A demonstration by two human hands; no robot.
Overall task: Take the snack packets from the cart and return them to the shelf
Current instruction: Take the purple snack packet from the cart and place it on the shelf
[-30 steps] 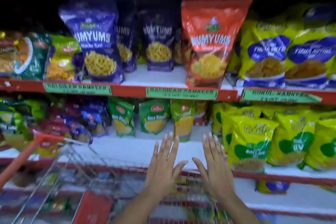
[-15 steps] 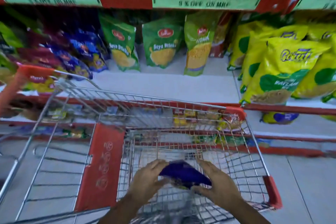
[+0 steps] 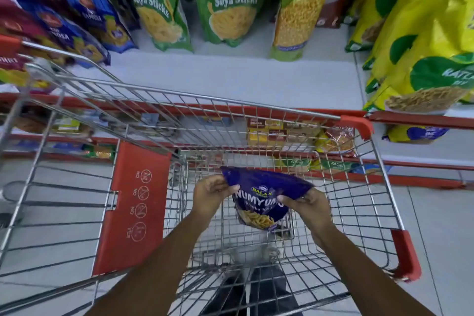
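A purple Numyums snack packet (image 3: 261, 195) hangs inside the wire shopping cart (image 3: 256, 102), held by its top edge. My left hand (image 3: 210, 195) grips the packet's left corner and my right hand (image 3: 305, 206) grips its right corner. The packet faces me, upright, above the cart's wire floor. The white shelf (image 3: 230, 82) runs just beyond the cart's far rim, with a bare stretch in front of the standing packets.
Green Soya Sticks packets (image 3: 225, 0) and a Boondi packet (image 3: 297, 7) stand at the shelf's back. Blue packets (image 3: 84, 20) lean at left, yellow packets (image 3: 423, 41) crowd the right. The cart's red child-seat flap (image 3: 133, 208) is to my left. Lower shelves show through the wire.
My hands dropped from the shelf into the cart and closed on the purple packet. It is now lifted and turned upright to face me. The view has tilted down.
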